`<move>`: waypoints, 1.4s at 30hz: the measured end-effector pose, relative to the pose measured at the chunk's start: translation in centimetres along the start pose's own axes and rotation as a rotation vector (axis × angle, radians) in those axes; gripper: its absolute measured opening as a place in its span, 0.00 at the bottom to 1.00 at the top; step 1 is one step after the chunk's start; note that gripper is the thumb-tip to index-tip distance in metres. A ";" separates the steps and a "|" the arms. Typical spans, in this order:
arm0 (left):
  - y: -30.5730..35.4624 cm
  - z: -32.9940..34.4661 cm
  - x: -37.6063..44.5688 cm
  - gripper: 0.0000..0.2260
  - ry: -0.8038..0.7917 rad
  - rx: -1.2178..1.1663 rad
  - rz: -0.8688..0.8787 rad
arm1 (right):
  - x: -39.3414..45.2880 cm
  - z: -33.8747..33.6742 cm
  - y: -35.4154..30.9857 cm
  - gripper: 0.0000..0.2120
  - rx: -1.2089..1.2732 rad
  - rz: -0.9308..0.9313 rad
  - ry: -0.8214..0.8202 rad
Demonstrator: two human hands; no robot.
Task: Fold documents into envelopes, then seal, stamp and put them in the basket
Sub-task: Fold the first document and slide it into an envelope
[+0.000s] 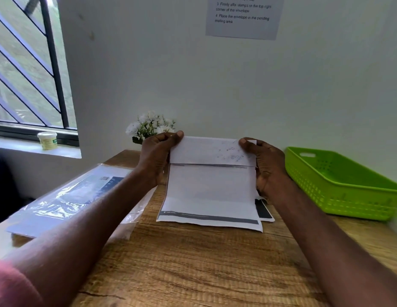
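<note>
A white printed document [209, 191] is held up over the wooden table [193, 258], its top part folded down toward me along a crease. My left hand [156, 158] pinches the folded top-left corner, thumb on the front. At the top-right corner my right hand [265, 165] pinches the same fold. The sheet's lower edge with a dark band rests on the table. A green plastic basket [339, 185] stands at the right, apart from the hands.
A plastic-wrapped pack of papers [67, 196] lies at the left of the table. More paper [265, 210] shows under the document at the right. White flowers [148, 126] stand by the wall, a small jar [47, 140] on the window sill. An instruction sheet [243, 16] hangs above.
</note>
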State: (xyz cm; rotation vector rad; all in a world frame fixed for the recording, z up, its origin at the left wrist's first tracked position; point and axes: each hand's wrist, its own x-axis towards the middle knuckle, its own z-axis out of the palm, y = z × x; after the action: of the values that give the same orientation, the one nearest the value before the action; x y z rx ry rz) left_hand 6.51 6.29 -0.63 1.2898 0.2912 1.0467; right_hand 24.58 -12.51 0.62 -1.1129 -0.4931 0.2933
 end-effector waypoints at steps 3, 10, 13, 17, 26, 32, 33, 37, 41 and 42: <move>0.2 -0.3 0.0 0.09 0.019 -0.074 -0.020 | 0.2 -0.2 -0.5 0.10 0.043 0.008 0.024; -0.3 -0.2 -0.2 0.17 -0.128 0.016 -0.093 | 0.0 0.3 -0.1 0.07 0.034 -0.004 0.010; -0.3 -0.4 0.0 0.07 -0.050 -0.026 -0.079 | 0.1 -0.2 -0.4 0.09 0.049 0.036 -0.028; 0.0 -1.0 0.3 0.07 -0.009 -0.106 -0.100 | -0.6 0.2 -0.1 0.22 -0.160 0.045 -0.216; 0.0 -1.0 0.1 0.16 -0.134 -0.015 -0.123 | -0.5 -0.3 0.0 0.17 -0.071 0.045 -0.143; -0.2 -1.4 0.4 0.14 -0.060 0.072 -0.091 | -0.2 -0.4 -0.1 0.11 -0.075 0.056 -0.081; -0.2 -1.4 0.4 0.13 -0.055 0.075 -0.094 | -0.1 -0.5 -0.1 0.10 -0.072 0.058 -0.060; -0.1 -1.2 0.2 0.10 -0.042 0.076 -0.085 | -0.1 -0.3 -0.1 0.09 -0.072 0.050 -0.051; 0.1 -1.1 0.3 0.10 0.007 0.044 -0.058 | 0.0 -0.4 -0.2 0.12 -0.055 0.014 -0.038; 0.1 -1.2 0.3 0.10 0.011 0.040 -0.054 | 0.0 -0.5 -0.2 0.14 -0.050 0.009 -0.042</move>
State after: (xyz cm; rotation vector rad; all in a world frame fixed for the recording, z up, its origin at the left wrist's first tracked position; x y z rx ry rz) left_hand 5.80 7.25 -0.77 1.3050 0.3549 1.0075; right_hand 24.86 -12.93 0.64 -1.1600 -0.5348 0.3140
